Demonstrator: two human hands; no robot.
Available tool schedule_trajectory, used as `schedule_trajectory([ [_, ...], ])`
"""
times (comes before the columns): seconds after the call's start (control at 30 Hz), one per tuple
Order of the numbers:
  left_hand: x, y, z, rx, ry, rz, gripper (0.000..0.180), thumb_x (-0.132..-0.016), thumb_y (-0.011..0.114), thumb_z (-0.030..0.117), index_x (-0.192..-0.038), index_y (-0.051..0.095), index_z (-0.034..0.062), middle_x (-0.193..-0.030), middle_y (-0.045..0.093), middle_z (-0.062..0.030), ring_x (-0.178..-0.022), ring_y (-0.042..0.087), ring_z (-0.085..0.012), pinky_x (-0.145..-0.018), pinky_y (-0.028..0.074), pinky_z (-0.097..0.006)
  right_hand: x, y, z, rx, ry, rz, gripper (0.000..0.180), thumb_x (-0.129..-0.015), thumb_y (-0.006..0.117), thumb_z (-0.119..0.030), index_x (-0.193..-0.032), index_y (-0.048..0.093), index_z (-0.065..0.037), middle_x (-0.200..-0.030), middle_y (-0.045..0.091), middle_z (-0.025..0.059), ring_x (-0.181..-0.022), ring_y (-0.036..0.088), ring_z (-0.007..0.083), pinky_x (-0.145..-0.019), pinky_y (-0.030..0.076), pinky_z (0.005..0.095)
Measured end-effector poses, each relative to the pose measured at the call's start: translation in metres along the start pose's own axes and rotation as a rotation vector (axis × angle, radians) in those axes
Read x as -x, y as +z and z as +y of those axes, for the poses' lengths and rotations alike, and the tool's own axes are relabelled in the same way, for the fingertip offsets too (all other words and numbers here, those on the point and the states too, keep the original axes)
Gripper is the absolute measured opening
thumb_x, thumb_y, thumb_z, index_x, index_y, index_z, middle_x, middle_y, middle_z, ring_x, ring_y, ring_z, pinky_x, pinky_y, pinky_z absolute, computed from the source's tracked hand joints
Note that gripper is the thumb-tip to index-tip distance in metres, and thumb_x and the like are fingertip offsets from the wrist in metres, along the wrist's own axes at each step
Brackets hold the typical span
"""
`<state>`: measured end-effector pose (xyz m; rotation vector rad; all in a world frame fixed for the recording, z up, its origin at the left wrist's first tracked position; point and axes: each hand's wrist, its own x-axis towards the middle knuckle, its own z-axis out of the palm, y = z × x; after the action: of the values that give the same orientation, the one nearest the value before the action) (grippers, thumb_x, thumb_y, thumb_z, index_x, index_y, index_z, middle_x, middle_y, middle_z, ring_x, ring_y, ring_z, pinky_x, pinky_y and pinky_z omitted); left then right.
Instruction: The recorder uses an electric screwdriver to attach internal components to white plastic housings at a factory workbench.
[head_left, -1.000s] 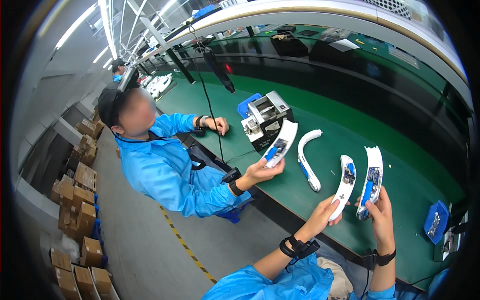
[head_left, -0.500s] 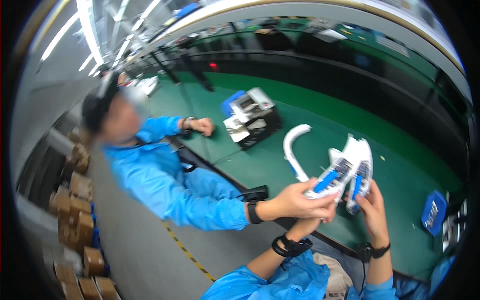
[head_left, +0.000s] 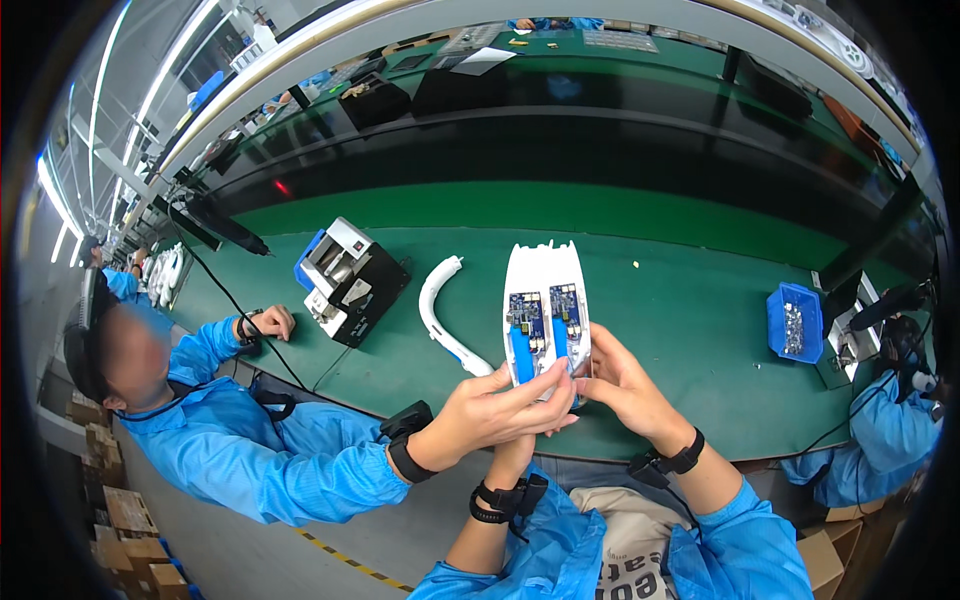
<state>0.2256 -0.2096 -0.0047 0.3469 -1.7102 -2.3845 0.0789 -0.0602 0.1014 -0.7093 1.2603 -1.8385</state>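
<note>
Right hand and left hand clamp fingers on two white housing shells alongside a co-worker's hand; crowded grips risk a drop onto the table.

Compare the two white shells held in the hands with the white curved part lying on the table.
The shells are held up side by side, while the curved part lies on the green table. The shells are wide, showing blue circuit boards; the curved part is thin and bent, showing none. Both are white plastic.
</note>
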Motion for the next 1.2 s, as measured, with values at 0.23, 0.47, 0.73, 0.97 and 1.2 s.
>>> schedule_trajectory([
  [0.23,0.002,-0.001,0.007,0.177,-0.059,-0.003,0.056,-0.112,0.053,0.042,-0.153,0.047,0.0034,-0.131,0.059,-0.0128,-0.112,0.063,-0.0217,-0.082,0.058,-0.032,-0.007,0.007,-0.006,-0.09,-0.026,-0.121,0.094,-0.084,0.055,0.009,-0.169,0.015,0.0,-0.166,0.037,0.0172,-0.154,0.04,0.028,-0.125,0.034,0.0415],
  [0.47,0.001,-0.001,0.014,0.353,-0.109,-0.003,0.062,-0.112,0.052,0.043,-0.158,0.041,0.0043,-0.152,0.05,-0.0147,-0.132,0.059,-0.0268,-0.096,0.061,-0.038,-0.01,0.009,-0.012,-0.357,0.004,-0.243,0.093,-0.089,0.059,-0.01,-0.17,0.013,0.0,-0.168,0.034,0.019,-0.155,0.038,0.0286,-0.128,0.029,0.0428],
  [0.73,-0.002,-0.004,0.0,0.301,-0.118,0.12,0.062,-0.113,0.048,0.046,-0.161,0.039,0.0069,-0.156,0.05,-0.0127,-0.135,0.06,-0.0284,-0.101,0.062,-0.042,-0.021,0.023,-0.006,-0.255,0.029,-0.05,0.071,-0.105,0.058,-0.026,-0.163,0.028,0.001,-0.148,0.057,0.0199,-0.137,0.058,0.0271,-0.119,0.043,0.0414],
  [0.97,-0.003,-0.013,-0.016,0.332,-0.066,0.061,0.062,-0.114,0.047,0.046,-0.162,0.038,0.0076,-0.16,0.047,-0.0115,-0.14,0.056,-0.027,-0.104,0.06,-0.041,-0.026,0.032,-0.007,-0.232,0.026,0.031,0.051,-0.108,0.06,-0.019,-0.152,0.043,-0.001,-0.132,0.062,0.0076,-0.121,0.059,0.0141,-0.107,0.049,0.0314],
  [1.2,-0.005,-0.006,-0.008,0.229,-0.063,0.105,0.062,-0.113,0.048,0.049,-0.158,0.043,0.0076,-0.153,0.053,-0.0091,-0.132,0.06,-0.0205,-0.097,0.059,-0.033,-0.025,0.033,0.0,-0.163,-0.016,0.089,0.05,-0.107,0.059,-0.016,-0.152,0.043,0.0,-0.134,0.065,0.0141,-0.124,0.064,0.0205,-0.11,0.05,0.0363],
])
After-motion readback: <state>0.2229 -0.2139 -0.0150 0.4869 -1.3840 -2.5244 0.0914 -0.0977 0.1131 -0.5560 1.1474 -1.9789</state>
